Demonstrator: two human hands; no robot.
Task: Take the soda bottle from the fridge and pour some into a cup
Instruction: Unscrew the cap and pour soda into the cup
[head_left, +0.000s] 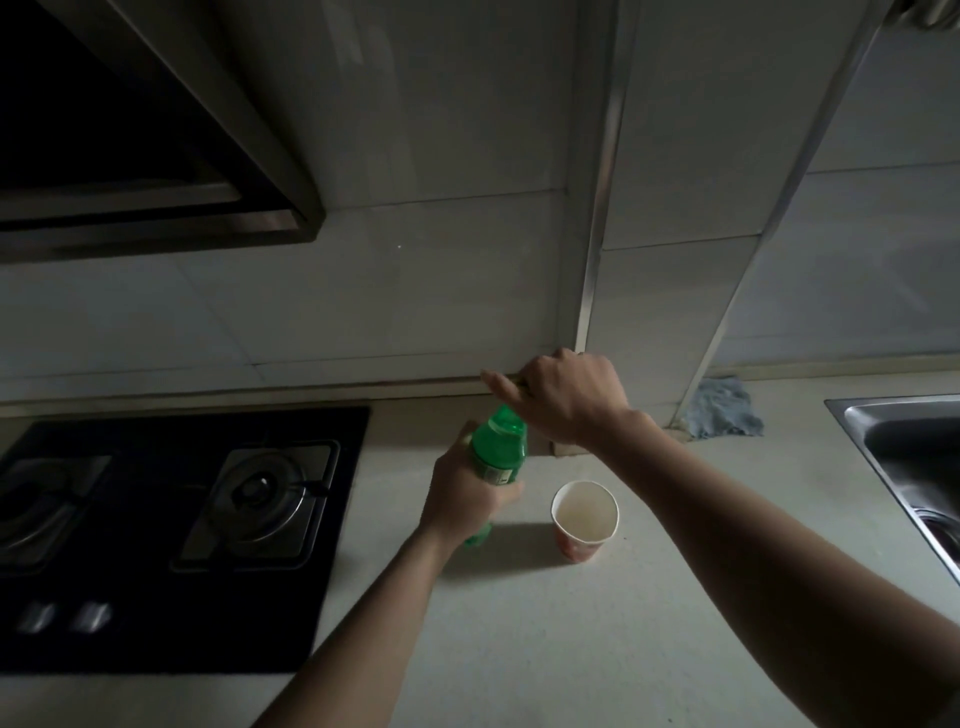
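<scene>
Head view: we hold the green soda bottle (501, 447) just left of the paper cup (585, 514). Its yellow-green label band is too blurred for us to read, as is the cup's reddish print. The bottle is translucent and leans slightly. Our left hand (467, 499) wraps its body; our right hand (566, 395) curls over its top, behind the cup. The cup stands upright on the counter (571, 649).

Bottle (501, 441) cap hidden under R hand (566, 395); mid-body covered by L hand (467, 493). Sink (893, 402), right of R hand, cut off by edge. Label (493, 474) unreadable.
</scene>
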